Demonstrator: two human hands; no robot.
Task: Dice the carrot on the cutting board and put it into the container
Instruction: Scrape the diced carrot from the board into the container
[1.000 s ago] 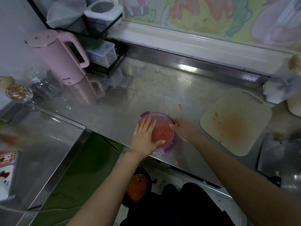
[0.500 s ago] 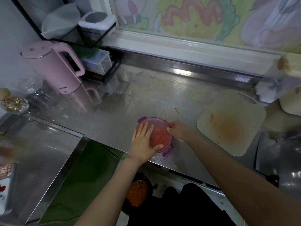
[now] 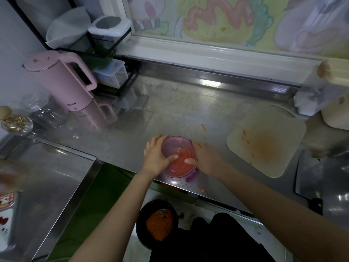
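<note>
Both hands are on the container point(image 3: 177, 148), which sits near the front edge of the counter point(image 3: 170, 110), right in front of the person. The left hand point(image 3: 155, 156) cups its left side, fingers wrapped round the far rim and thumb laid across the top. The right hand point(image 3: 206, 157) mirrors that on the right side, so each hand is grasping the container. The thumbs seem to press on a clear lid, tho I can't be sure there is one.

The diced carrot point(image 3: 182, 156) is inside, an orange heap seen through the top, approx. between the two thumbs.

The cutting board point(image 3: 268, 140) lies well to the right, apart from the container and nearer the right hand. It's stained orange, w/ only a few small bits point(image 3: 244, 132) left on it. One stray strip point(image 3: 203, 127) lies on the counter beyond the container, its long axis running roughly away from the person and just past the right hand's fingers.

Judging by that, dicing and loading look basically done. What's left is prob. closing up or gathering strays, and the right hand is better placed for that.
</note>
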